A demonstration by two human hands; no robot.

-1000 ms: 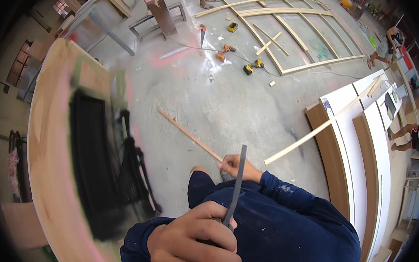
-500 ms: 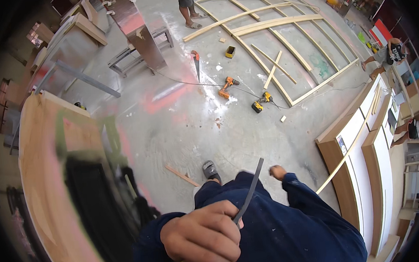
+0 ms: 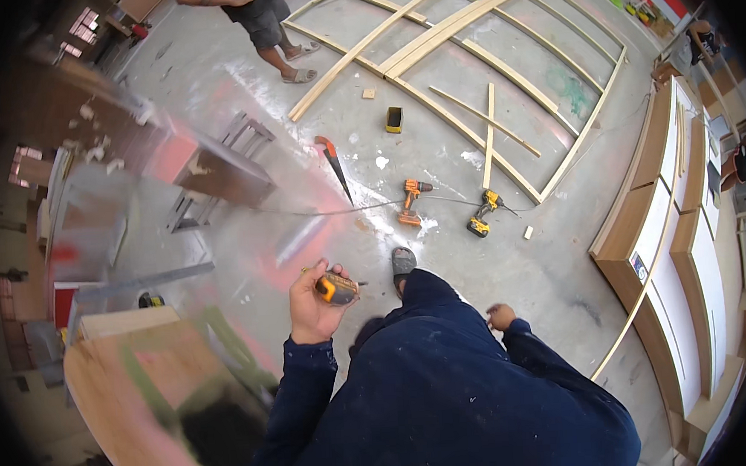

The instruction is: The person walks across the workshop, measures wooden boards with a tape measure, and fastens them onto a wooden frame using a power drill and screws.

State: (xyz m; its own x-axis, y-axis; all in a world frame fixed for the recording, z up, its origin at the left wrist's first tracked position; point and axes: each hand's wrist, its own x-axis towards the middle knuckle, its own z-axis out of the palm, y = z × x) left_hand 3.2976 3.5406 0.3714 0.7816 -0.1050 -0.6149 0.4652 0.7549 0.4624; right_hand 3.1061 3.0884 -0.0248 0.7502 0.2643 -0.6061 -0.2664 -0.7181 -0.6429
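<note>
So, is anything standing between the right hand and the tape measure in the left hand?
Nothing visible seems to block the right hand from the tape measure in the left hand; the navy-clothed leg shows between them, apparently lower down.

On my head feed, left hand (image 3: 309, 312) grips a small yellow-and-black tool (image 3: 334, 290), exact kind unclear at this size. Right hand (image 3: 500, 317) low, fingers curled. I see orange-handled saw (image 3: 332, 163), orange drill (image 3: 410, 203), yellow drill (image 3: 485, 215) on concrete floor (image 3: 486, 269); wooden frame (image 3: 461, 25) beyond, bystander (image 3: 256, 25) near it.
</note>
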